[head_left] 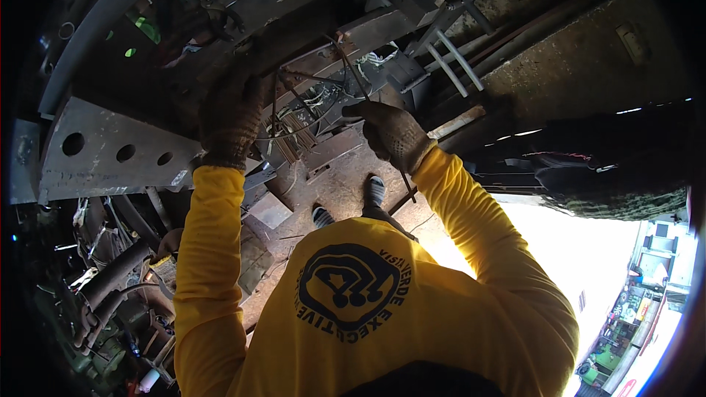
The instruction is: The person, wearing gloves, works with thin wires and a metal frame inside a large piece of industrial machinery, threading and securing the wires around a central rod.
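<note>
My right hand, in a brown knit glove, is closed around a thin metal rod. The rod rises away from the fist, and a short length comes out below it near the wrist. My left hand, in a dark work glove, is raised beside a dark steel part. Its fingers are lost in shadow, so what it grips, if anything, is unclear. Between my hands is a bent thin-rod piece; whether it joins the rod in my right hand is hard to see. Below it lies a bundle of thin rods.
A steel plate with round holes stands at the left. Tangled metal parts lie below it. Two pale bars stick out at upper right, before a rusty panel. My feet stand on the brownish floor; bright daylight enters at lower right.
</note>
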The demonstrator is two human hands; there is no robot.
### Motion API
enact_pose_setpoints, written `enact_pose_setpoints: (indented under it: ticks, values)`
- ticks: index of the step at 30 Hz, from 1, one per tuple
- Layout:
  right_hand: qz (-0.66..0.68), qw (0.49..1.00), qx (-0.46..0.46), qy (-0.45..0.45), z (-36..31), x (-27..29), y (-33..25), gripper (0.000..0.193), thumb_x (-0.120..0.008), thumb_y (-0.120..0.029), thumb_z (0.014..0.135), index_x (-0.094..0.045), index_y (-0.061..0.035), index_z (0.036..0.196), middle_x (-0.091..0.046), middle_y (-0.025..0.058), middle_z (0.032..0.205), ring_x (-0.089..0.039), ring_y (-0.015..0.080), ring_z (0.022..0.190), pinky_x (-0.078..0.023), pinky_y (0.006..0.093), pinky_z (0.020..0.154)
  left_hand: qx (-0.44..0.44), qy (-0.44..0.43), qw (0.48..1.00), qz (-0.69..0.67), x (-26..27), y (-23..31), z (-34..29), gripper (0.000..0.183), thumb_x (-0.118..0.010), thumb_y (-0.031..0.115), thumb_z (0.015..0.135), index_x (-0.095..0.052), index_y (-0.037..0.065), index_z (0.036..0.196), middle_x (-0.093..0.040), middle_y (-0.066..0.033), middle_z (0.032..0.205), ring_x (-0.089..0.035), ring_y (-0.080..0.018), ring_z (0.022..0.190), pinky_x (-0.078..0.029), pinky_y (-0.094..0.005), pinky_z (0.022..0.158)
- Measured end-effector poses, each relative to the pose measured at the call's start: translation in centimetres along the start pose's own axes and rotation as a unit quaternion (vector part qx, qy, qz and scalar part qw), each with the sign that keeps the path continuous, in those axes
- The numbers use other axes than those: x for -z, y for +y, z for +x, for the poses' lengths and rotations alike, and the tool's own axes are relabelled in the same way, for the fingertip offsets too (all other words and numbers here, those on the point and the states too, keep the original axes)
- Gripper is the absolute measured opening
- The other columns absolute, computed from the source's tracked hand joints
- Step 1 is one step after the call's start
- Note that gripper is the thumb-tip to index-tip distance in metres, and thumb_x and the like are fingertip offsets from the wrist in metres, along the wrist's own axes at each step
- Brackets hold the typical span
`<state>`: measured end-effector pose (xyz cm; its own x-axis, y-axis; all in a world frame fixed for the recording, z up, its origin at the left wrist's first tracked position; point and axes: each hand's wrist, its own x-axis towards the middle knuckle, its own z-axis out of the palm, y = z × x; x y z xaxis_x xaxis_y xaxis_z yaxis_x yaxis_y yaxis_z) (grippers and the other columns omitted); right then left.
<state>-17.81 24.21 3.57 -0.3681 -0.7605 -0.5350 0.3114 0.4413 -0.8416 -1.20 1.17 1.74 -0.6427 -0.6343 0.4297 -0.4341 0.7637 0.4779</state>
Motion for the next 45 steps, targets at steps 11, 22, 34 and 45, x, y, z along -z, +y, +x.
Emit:
enact_pose_setpoints:
  ticks: [11, 22, 34, 45]
  values:
    - [0.362, 0.924, 0.012, 0.123, 2.4, -7.0, 3.1, 0.052, -0.055, -0.052, 0.101, -0.061, -0.0070, 0.127, -0.061, 0.0075, 0.095, -0.058, 0.0169, 0.077, -0.053, 0.0312, 0.074, 0.005, -0.032, 0.999, 0.043, -1.0, -1.1, -0.1, 0.037, -0.062, 0.042, 0.097, -0.067, 0.016, 0.123, -0.071, -0.0144, 0.110, -0.068, -0.0351, 0.101, -0.054, -0.0439, 0.087]
    - [0.318, 0.947, 0.017, 0.034, 2.5, -6.2, 3.4, 0.052, -0.045, -0.050, 0.106, -0.061, -0.0061, 0.129, -0.042, -0.0052, 0.062, -0.035, 0.0083, 0.044, -0.029, 0.0241, 0.040, 0.014, -0.035, 0.998, 0.043, 0.0, -0.3, -0.1, 0.034, -0.062, 0.035, 0.097, -0.068, 0.016, 0.124, -0.070, -0.0147, 0.116, -0.067, -0.0329, 0.107, -0.053, -0.0419, 0.094]
    - [0.199, 0.980, 0.010, 0.018, 3.8, -1.9, 1.0, 0.047, -0.044, -0.045, 0.104, -0.070, -0.0065, 0.108, -0.044, 0.0000, 0.057, -0.039, 0.0133, 0.043, -0.031, 0.0299, 0.043, 0.009, -0.036, 0.998, 0.040, 0.1, 0.2, 0.0, 0.032, -0.062, 0.032, 0.098, -0.068, 0.015, 0.125, -0.069, -0.0151, 0.118, -0.067, -0.0333, 0.109, -0.052, -0.0419, 0.096]
    - [0.440, 0.895, 0.054, 0.052, 6.4, -6.6, 2.7, 0.060, -0.050, -0.057, 0.102, -0.057, -0.0016, 0.123, -0.054, 0.0048, 0.082, -0.057, 0.0170, 0.075, -0.053, 0.0336, 0.073, 0.000, -0.027, 0.999, 0.033, -0.9, -0.2, -0.2, 0.026, -0.068, 0.031, 0.094, -0.071, 0.009, 0.107, -0.071, -0.0142, 0.106, -0.068, -0.0330, 0.100, -0.054, -0.0419, 0.089]
